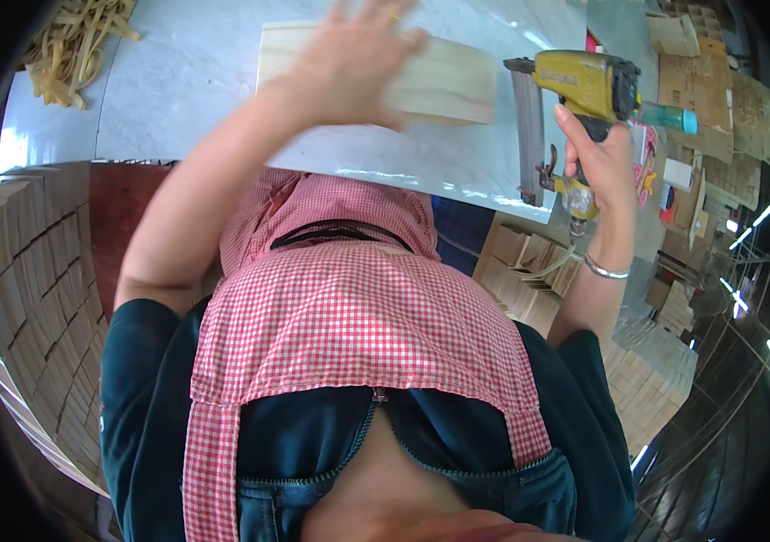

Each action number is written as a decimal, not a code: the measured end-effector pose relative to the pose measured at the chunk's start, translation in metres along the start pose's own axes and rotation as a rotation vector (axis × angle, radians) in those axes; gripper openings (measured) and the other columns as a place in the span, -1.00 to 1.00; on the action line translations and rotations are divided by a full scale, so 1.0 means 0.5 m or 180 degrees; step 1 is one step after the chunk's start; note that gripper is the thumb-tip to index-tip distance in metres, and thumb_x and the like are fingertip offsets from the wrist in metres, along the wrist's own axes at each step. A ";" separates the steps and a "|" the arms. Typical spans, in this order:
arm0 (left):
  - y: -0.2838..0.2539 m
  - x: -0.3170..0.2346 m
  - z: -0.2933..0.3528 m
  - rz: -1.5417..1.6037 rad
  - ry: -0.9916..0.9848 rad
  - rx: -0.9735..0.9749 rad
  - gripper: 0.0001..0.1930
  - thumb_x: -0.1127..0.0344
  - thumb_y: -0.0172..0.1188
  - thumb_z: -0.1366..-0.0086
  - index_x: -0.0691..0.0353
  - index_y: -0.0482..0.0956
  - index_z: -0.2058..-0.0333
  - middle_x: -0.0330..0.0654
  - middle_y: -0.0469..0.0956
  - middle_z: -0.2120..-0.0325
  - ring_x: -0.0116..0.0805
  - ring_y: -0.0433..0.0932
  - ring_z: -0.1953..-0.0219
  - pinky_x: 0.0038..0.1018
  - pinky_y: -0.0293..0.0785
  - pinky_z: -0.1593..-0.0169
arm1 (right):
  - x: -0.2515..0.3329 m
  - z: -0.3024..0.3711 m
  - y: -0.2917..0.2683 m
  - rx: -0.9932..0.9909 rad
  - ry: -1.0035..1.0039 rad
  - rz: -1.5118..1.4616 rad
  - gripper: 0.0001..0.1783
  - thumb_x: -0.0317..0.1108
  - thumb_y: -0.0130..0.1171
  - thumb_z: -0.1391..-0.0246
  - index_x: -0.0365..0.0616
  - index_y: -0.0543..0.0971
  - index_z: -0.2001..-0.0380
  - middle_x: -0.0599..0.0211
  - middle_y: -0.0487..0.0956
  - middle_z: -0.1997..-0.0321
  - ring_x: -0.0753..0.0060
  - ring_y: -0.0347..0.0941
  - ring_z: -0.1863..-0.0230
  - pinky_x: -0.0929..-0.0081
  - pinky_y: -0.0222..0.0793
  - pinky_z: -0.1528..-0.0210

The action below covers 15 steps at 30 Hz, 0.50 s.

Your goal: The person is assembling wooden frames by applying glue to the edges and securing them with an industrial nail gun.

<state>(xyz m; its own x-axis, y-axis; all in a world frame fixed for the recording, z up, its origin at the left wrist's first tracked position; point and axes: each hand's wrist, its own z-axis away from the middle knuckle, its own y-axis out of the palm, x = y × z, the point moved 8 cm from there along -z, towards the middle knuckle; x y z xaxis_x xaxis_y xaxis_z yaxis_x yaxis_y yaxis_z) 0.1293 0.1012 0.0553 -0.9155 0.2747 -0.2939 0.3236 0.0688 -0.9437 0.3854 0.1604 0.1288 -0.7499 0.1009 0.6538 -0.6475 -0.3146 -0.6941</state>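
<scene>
A pale wooden board [457, 86] lies flat on a bluish-white tabletop [191, 54]. Over the left part of it, my left hand [349, 72] is spread out, slightly blurred, with nothing visible in its grasp. Whether the palm touches the wood I cannot tell. My right hand [606, 167] is wrapped round the grip of a yellow and black nail gun [579, 77], its index finger along the side near the trigger. The gun's long grey magazine stands beside the board's right end, over the table's right edge region.
A heap of tan strips [73, 50] rests at the table's far left. Stacked wooden pieces [32, 262] rise below it, with more stacks [530, 271] under the right side. A teal bottle [670, 117] and cardboard [697, 86] are at the right. A hose [552, 269] trails below the nail gun.
</scene>
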 end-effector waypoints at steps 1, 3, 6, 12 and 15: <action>-0.033 0.040 0.035 0.0333 0.0770 -0.1348 -0.36 0.06 0.51 0.06 0.17 0.49 0.02 0.00 0.33 -0.16 0.03 0.31 -0.23 -0.04 0.21 -0.32 | -0.003 0.018 -0.005 -0.0082 0.0003 -0.0008 -0.68 -0.19 0.37 -0.15 -0.24 0.60 0.48 0.49 0.42 0.76 0.64 0.24 0.79 0.66 0.19 0.71; -0.057 0.142 0.134 0.1017 0.1723 -0.2589 -0.40 0.10 0.48 0.10 0.24 0.48 0.10 0.03 0.47 0.05 0.04 0.43 -0.07 -0.12 0.33 -0.21 | 0.002 0.045 0.001 -0.0115 -0.0036 0.0004 -0.69 -0.20 0.38 -0.15 -0.25 0.61 0.48 0.49 0.43 0.76 0.64 0.24 0.79 0.67 0.19 0.72; -0.097 0.121 0.115 0.0898 0.1031 -0.1050 -0.40 0.16 0.46 0.12 0.24 0.47 0.09 0.02 0.49 0.05 0.02 0.46 -0.06 -0.15 0.34 -0.21 | -0.011 0.080 0.009 -0.0110 -0.0013 -0.0146 -0.72 -0.24 0.38 -0.14 -0.25 0.62 0.45 0.49 0.43 0.75 0.65 0.24 0.79 0.67 0.19 0.72; -0.026 0.074 0.077 0.0602 0.0031 -0.0176 -0.41 0.18 0.43 0.15 0.26 0.45 0.11 0.02 0.52 0.15 0.05 0.49 0.05 -0.18 0.43 -0.10 | -0.001 0.120 0.055 0.0134 -0.0085 -0.0208 -0.76 -0.28 0.38 -0.13 -0.24 0.62 0.42 0.49 0.44 0.73 0.67 0.24 0.79 0.67 0.17 0.73; -0.006 0.047 0.070 0.0522 0.0052 -0.0416 -0.41 0.17 0.43 0.15 0.25 0.45 0.11 0.02 0.51 0.16 0.05 0.49 0.06 -0.18 0.44 -0.09 | -0.001 0.132 0.070 0.0179 -0.0057 -0.0181 -0.76 -0.28 0.38 -0.14 -0.25 0.62 0.42 0.49 0.44 0.73 0.67 0.24 0.78 0.67 0.17 0.73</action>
<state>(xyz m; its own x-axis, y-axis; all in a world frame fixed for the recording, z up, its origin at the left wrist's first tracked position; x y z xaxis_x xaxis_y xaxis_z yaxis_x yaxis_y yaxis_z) 0.0986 0.0740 0.0457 -0.8443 0.3080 -0.4384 0.4972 0.1455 -0.8553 0.3723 0.0872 0.1241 -0.7092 0.1033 0.6974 -0.6800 -0.3615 -0.6380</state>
